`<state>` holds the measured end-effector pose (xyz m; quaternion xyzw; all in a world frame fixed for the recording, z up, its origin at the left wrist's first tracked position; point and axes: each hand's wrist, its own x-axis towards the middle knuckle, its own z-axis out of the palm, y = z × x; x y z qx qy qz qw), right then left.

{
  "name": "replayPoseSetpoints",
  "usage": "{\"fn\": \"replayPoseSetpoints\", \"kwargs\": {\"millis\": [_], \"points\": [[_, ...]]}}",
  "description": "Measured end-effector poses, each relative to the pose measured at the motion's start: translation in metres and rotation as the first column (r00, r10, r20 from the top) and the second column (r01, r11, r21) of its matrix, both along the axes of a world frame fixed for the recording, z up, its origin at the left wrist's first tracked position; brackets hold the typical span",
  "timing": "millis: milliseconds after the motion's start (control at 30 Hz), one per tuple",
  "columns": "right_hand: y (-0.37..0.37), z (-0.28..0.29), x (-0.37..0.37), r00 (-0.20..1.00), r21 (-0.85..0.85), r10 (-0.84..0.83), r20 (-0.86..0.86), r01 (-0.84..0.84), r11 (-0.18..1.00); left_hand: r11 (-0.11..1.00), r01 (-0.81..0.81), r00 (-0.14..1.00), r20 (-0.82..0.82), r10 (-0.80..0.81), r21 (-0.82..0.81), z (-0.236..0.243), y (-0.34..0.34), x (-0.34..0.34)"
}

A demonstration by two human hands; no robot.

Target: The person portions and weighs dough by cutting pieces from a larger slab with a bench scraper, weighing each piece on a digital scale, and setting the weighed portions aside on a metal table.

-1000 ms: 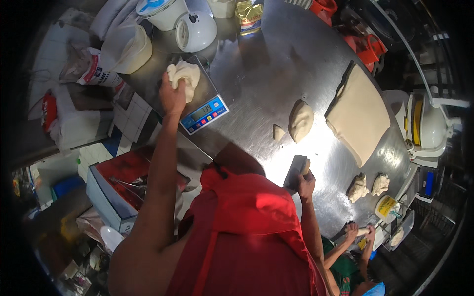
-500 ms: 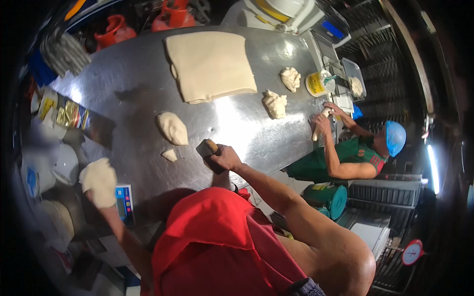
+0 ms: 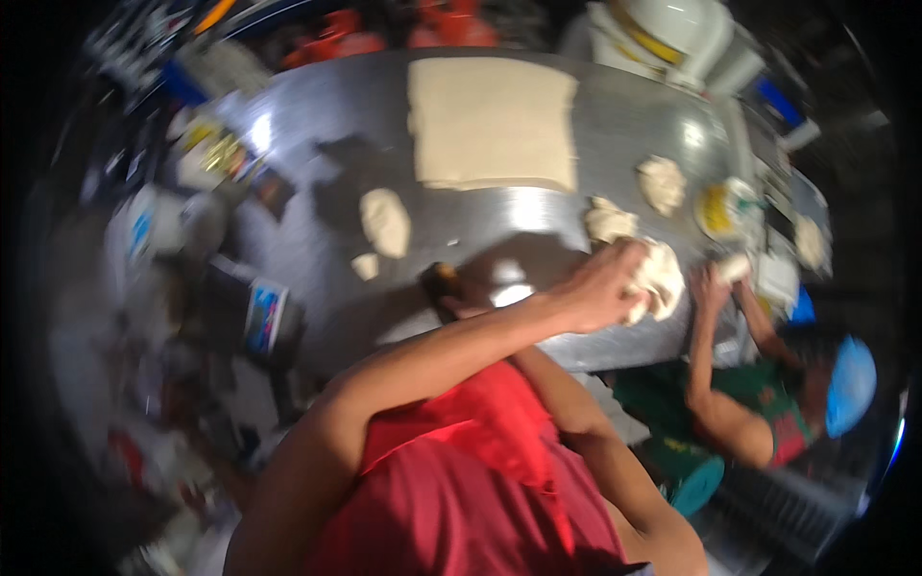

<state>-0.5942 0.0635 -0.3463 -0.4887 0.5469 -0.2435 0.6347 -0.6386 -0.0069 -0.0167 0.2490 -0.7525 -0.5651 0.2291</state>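
Note:
My left hand reaches across my body to the right and grips a pale dough lump just above the steel table, near its front edge. My right hand rests on the table closer to me, closed on a dark scraper; my left forearm crosses over that arm. An oval dough piece and a small scrap lie left of the scraper. A large flat dough sheet covers the far middle of the table.
Two more dough lumps lie to the right. A co-worker in a green shirt and blue cap handles dough at the right end. A small scale stands at left, a white machine at the back.
My left hand has carried the dough lump from the scale on the left across to the right side of the table. My right hand stays on the scraper. The view has swung round.

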Motion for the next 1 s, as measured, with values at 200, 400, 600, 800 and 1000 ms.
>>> {"fn": "replayPoseSetpoints", "kwargs": {"millis": [200, 400, 600, 800, 1000], "points": [[0.031, 0.066, -0.078, 0.997, -0.043, 0.014, 0.070, -0.011, 0.999, 0.844, -0.425, 0.745, 0.403, 0.531, -0.327, -0.117, -0.007, 0.098], [0.044, 0.108, -0.135, 0.972, 0.219, -0.154, 0.178, 0.114, 0.969, 0.344, -0.835, -0.150, 0.778, 0.610, -0.430, -0.212, -0.007, 0.295], [0.029, 0.100, -0.145, 0.991, 0.237, -0.053, 0.122, 0.022, 0.971, -0.165, -0.979, -0.201, 0.682, 0.703, -0.119, -0.226, -0.051, 0.245], [0.027, 0.098, -0.146, 0.994, 0.320, -0.030, 0.105, -0.005, 0.947, -0.031, -0.930, -0.290, 0.680, 0.673, -0.366, -0.204, -0.103, 0.229], [0.020, 0.093, -0.141, 0.988, 0.257, -0.089, 0.123, 0.055, 0.965, 0.142, -0.940, -0.017, 0.457, 0.889, -0.311, -0.217, -0.091, 0.265]]}}
